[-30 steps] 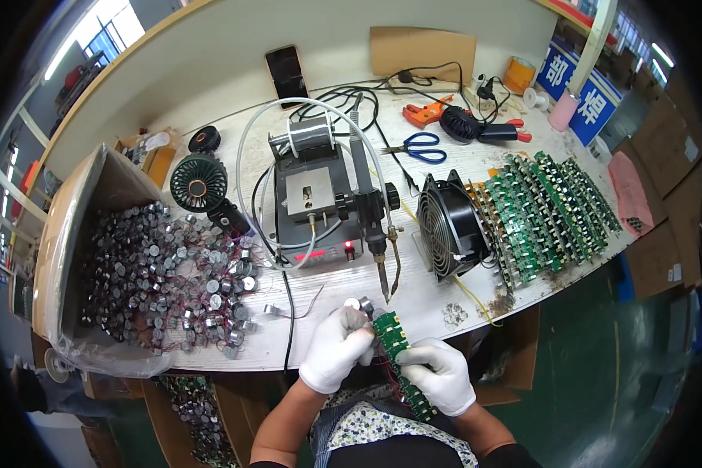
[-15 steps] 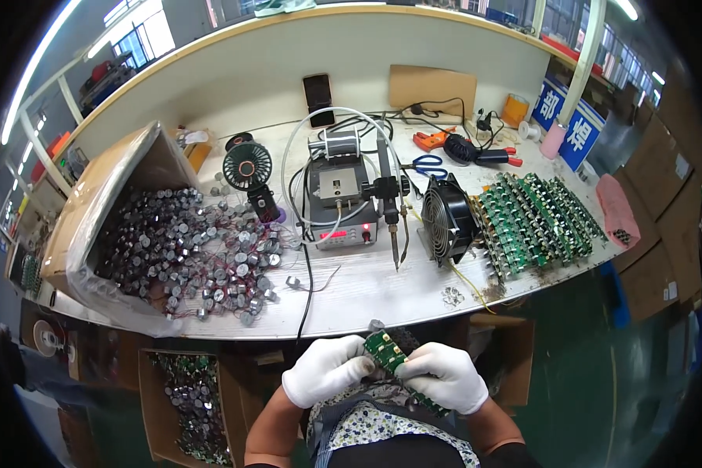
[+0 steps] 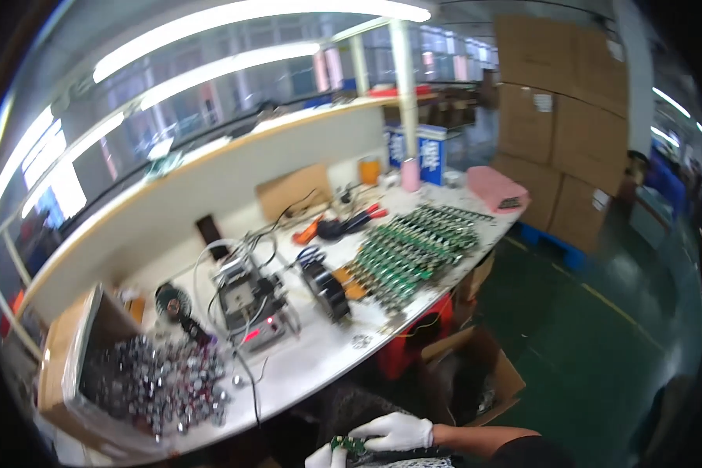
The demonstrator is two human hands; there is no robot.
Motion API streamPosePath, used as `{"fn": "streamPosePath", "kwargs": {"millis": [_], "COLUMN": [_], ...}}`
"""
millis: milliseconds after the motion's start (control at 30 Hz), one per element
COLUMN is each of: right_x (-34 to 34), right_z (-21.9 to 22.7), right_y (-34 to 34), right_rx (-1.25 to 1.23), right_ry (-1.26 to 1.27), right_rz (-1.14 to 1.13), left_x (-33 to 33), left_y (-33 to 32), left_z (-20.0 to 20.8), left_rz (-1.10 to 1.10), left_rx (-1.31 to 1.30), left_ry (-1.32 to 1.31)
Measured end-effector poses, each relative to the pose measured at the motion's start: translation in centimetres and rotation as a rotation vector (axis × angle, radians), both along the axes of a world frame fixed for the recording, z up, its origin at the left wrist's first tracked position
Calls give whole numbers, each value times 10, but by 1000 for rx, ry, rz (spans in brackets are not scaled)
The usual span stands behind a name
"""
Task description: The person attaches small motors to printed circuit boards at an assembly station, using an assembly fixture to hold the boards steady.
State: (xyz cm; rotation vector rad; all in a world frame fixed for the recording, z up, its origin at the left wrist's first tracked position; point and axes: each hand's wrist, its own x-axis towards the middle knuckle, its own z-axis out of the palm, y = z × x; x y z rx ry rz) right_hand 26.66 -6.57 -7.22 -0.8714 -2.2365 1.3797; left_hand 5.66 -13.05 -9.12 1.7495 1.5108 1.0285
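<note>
At the lower edge, below the bench front, a small green circuit board (image 3: 346, 444) sits between my two white-gloved hands. My left hand (image 3: 326, 457) is closed on its near left end and partly cut off by the picture's edge. From the right, my right hand (image 3: 394, 431) reaches in with thumb and fingers closed on the other end of the board. Motion blur hides the board's details. On the bench top, rows of similar green boards (image 3: 413, 253) lie at the right, and a heap of small silver motors (image 3: 175, 378) with thin wires spreads at the left.
A plastic-lined carton (image 3: 58, 363) stands at the left. Mid-bench are a soldering station (image 3: 249, 312), a black fan (image 3: 325, 290) and a small handheld fan (image 3: 175, 303). An open carton (image 3: 483, 363) sits on the floor; stacked cartons (image 3: 561, 117) rise at the right.
My view has swung right and up, so the bench appears tilted and further left. The hands now show lower in the picture, still with the circuit board between them.
</note>
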Motion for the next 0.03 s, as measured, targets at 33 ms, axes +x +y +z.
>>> {"fn": "streamPosePath", "kwargs": {"millis": [33], "right_x": [2], "right_z": [1], "right_y": [-5], "right_rx": [-18], "right_ry": [-2], "right_rz": [-37], "left_x": [4], "left_y": [0], "left_z": [-10], "left_rz": [88], "left_rx": [101], "left_ry": [33]}}
